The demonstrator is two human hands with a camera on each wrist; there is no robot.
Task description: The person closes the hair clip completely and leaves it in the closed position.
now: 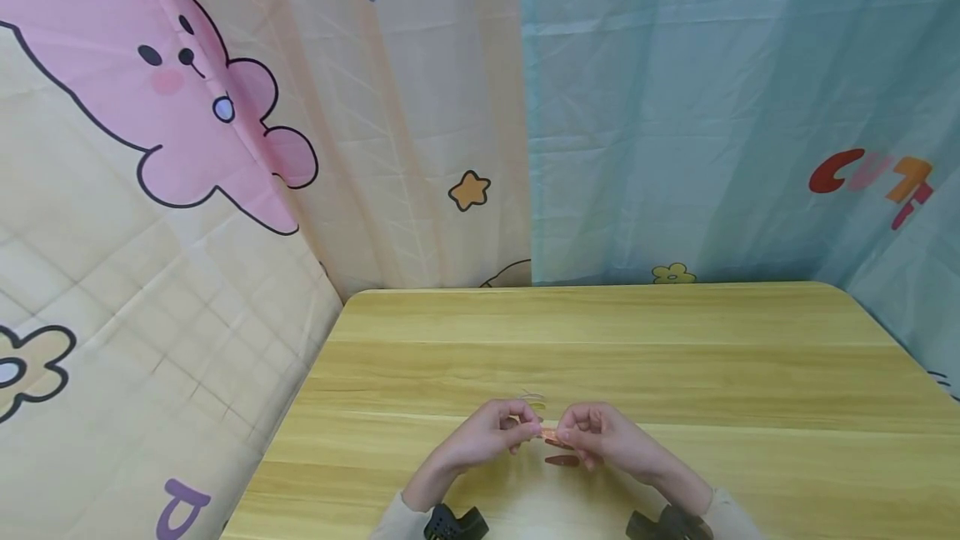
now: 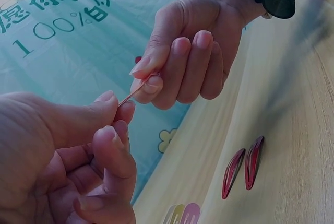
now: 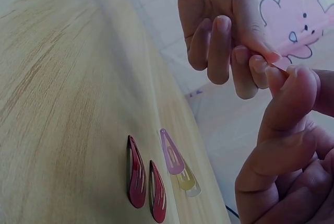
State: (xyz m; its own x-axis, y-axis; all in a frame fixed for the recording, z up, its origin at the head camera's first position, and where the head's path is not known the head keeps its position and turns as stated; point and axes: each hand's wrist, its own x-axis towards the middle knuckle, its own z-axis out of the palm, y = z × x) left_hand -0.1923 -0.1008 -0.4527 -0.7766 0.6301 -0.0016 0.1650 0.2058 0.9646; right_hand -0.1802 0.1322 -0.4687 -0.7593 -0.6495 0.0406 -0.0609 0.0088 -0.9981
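Both hands hold an orange snap hair clip (image 1: 549, 434) between them, raised over the table. My left hand (image 1: 491, 433) pinches one end between thumb and forefinger, and my right hand (image 1: 606, 437) pinches the other. Seen edge-on in the left wrist view, the clip (image 2: 129, 95) is a thin strip. Two dark red snap hair clips (image 3: 136, 174) lie side by side on the table below the hands. A pink clip (image 3: 172, 155), a yellow clip (image 3: 187, 181) and a whitish clip (image 3: 195, 189) lie close together, partly overlapping in the right wrist view.
The wooden table (image 1: 637, 373) extends beyond the hands to the back and both sides. Printed curtains (image 1: 420, 107) hang behind it and along its left and right. Black camera mounts (image 1: 456, 522) sit on both wrists.
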